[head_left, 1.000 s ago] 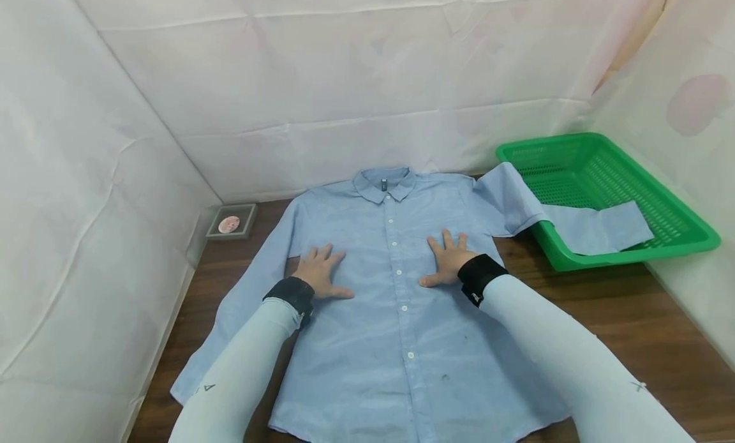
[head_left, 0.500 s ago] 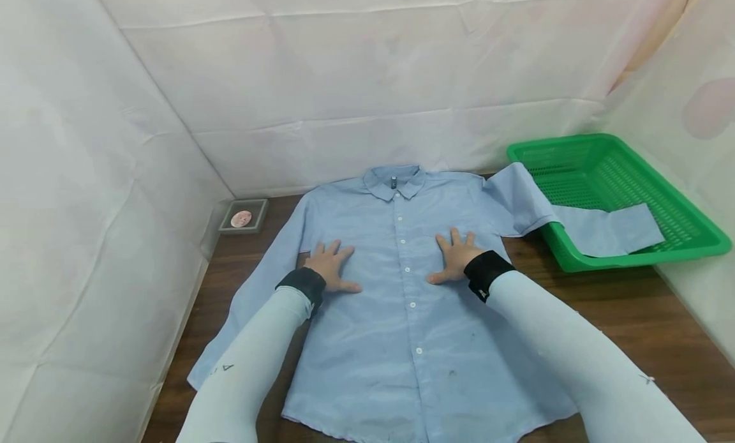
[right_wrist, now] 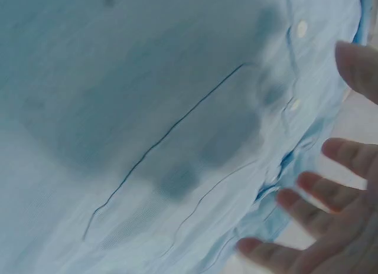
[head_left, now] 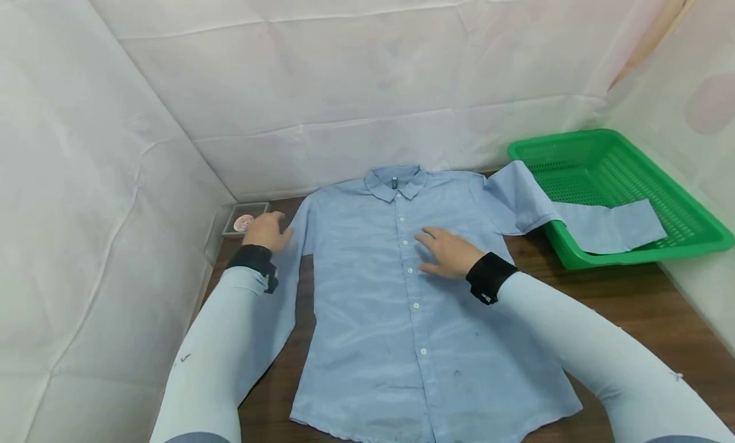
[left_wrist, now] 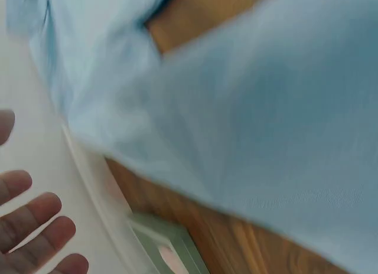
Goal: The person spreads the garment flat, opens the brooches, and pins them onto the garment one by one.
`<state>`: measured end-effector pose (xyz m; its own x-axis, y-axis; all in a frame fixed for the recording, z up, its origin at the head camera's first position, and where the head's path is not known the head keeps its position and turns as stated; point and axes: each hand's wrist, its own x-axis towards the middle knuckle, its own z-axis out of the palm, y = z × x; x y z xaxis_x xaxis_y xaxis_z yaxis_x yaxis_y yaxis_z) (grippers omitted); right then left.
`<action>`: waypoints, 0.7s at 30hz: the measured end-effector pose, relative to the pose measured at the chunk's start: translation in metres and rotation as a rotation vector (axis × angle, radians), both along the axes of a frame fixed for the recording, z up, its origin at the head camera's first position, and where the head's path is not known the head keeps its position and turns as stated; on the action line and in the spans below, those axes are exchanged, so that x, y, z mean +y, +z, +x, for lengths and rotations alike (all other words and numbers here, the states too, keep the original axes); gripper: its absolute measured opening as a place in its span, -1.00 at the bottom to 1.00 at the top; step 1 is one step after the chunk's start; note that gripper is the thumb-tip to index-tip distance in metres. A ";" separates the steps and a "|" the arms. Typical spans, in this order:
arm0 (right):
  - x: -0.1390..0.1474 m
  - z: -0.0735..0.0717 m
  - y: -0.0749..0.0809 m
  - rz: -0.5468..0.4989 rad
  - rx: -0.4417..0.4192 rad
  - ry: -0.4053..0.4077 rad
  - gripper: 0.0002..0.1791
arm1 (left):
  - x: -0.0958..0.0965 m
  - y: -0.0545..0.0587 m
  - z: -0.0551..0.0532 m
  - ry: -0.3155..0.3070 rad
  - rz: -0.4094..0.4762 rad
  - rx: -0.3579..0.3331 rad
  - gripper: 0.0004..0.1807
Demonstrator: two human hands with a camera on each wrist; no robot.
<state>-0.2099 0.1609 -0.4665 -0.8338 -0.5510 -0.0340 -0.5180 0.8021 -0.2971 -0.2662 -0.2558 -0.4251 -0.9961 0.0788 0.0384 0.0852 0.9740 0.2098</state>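
A light blue button-up shirt (head_left: 367,290) lies spread front side up, collar toward the back wall. Its sleeve on the left stretches down beside the body; the other sleeve (head_left: 608,226) drapes over a basket's rim. My left hand (head_left: 268,231) hovers by the left sleeve, near a small grey tray, holding nothing. In the left wrist view its fingers (left_wrist: 35,218) are spread and relaxed. Above the chest, beside the button row, my right hand (head_left: 450,253) is held with loosely extended fingers. The right wrist view shows those fingers (right_wrist: 313,212) apart from the cloth, a shadow beneath.
A green plastic basket (head_left: 643,262) stands at the right, partly on the brown wooden table (head_left: 620,315). The grey tray (head_left: 261,209) with a pink round piece (head_left: 243,223) sits at the back left. White sheeting (head_left: 367,66) walls the back and sides.
My left hand has left the shirt's chest and moved left and back to the sleeve. The right hand has lifted off the cloth and shifted slightly toward the buttons.
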 end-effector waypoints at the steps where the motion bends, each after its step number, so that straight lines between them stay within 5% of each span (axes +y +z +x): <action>1: -0.001 0.000 0.000 -0.020 0.032 0.037 -0.24 | -0.007 0.001 -0.003 0.031 0.004 0.003 -0.45; 6: -0.003 -0.001 0.000 -0.113 0.129 0.168 -0.51 | -0.036 0.003 -0.015 0.123 -0.014 -0.039 -0.40; 11: 0.000 0.001 -0.005 -0.172 0.167 0.209 -0.89 | -0.060 -0.013 -0.030 0.152 -0.060 -0.061 -0.39; 21: 0.014 0.016 -0.015 -0.201 0.115 0.244 -0.67 | -0.065 -0.021 -0.027 0.186 -0.021 -0.055 -0.45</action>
